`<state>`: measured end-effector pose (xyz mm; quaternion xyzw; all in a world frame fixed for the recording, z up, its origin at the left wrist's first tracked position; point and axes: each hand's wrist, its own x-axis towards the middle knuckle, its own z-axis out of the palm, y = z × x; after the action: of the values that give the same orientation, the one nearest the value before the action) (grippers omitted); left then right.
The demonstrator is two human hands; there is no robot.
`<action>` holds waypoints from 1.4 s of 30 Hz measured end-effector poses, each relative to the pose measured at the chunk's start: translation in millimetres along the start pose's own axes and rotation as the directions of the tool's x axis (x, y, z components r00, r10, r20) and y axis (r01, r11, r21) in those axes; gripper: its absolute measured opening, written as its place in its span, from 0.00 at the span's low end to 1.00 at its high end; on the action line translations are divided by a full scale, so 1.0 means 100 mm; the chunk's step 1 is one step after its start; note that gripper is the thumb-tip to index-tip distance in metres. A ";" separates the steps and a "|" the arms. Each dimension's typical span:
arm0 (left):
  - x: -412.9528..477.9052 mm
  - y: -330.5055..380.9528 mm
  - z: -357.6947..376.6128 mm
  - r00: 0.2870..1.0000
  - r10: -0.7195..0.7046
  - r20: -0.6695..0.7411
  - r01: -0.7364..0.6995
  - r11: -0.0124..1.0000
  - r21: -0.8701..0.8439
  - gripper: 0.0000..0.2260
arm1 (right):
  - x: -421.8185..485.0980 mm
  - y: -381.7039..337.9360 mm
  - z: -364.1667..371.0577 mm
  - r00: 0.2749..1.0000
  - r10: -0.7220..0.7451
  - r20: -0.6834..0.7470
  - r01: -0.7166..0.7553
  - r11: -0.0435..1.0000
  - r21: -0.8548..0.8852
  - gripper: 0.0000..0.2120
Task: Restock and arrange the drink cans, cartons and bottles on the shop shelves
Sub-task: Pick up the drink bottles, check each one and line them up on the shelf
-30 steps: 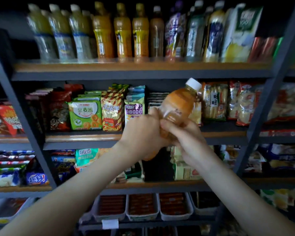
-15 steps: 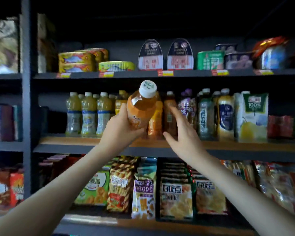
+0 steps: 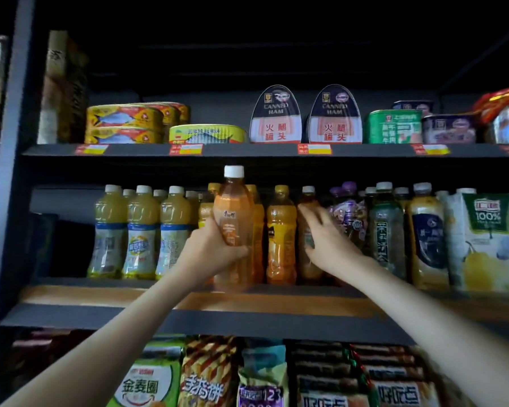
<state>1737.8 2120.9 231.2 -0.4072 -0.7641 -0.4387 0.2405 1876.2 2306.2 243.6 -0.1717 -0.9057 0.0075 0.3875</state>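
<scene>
Drinks shelf [image 3: 100, 295], left hand [image 3: 209, 254] tight round orange btl [image 3: 232, 212], right hand [image 3: 326, 242] splayed on brown btl [image 3: 307, 199].

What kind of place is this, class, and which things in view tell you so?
Most likely a small shop: price tags line the shelf edge, rows of drink bottles face outward, and canned ham tins stand above.

Drinks shelf [image 3: 247, 321]: wooden board, grey front edge; upper shelf [image 3: 247, 150] above it.
Along the back, left end to right end, all upright: yellow bottles [image 3: 141, 230], orange bottles [image 3: 281, 236], dark tea bottles [image 3: 387, 227], juice carton [image 3: 485, 242]. White-capped bottle [image 3: 232, 230] near front edge, contact unclear. Upper shelf: fish tins [image 3: 124, 124], ham tins [image 3: 276, 116]; price tags [image 3: 315, 149] on its edge.
</scene>
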 end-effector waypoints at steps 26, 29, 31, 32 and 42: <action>0.37 0.30 0.66 0.873 0.431 0.228 -0.376 0.298 0.878 0.39 | 0.97 0.17 0.31 0.975 0.219 -0.021 -0.220 0.971 -0.096 0.35; 0.35 0.31 0.63 0.876 0.433 0.212 -0.370 0.323 0.871 0.39 | 0.95 0.19 0.39 0.978 0.206 -0.016 -0.207 0.972 -0.114 0.36; 0.33 0.31 0.62 0.875 0.436 0.211 -0.368 0.315 0.875 0.39 | 0.94 0.21 0.41 0.977 0.213 -0.015 -0.213 0.968 -0.133 0.39; 0.32 0.31 0.62 0.874 0.439 0.208 -0.367 0.318 0.874 0.39 | 0.94 0.22 0.41 0.975 0.222 -0.013 -0.222 0.965 -0.137 0.42; 0.32 0.31 0.62 0.863 0.468 0.192 -0.391 0.376 0.840 0.35 | 0.94 0.22 0.35 0.964 0.255 -0.071 -0.264 0.939 -0.221 0.47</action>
<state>1744.9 2196.5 238.4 -0.3993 -0.7352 0.0612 0.5443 1797.9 2360.6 281.0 -0.3329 -0.8618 -0.0491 0.3796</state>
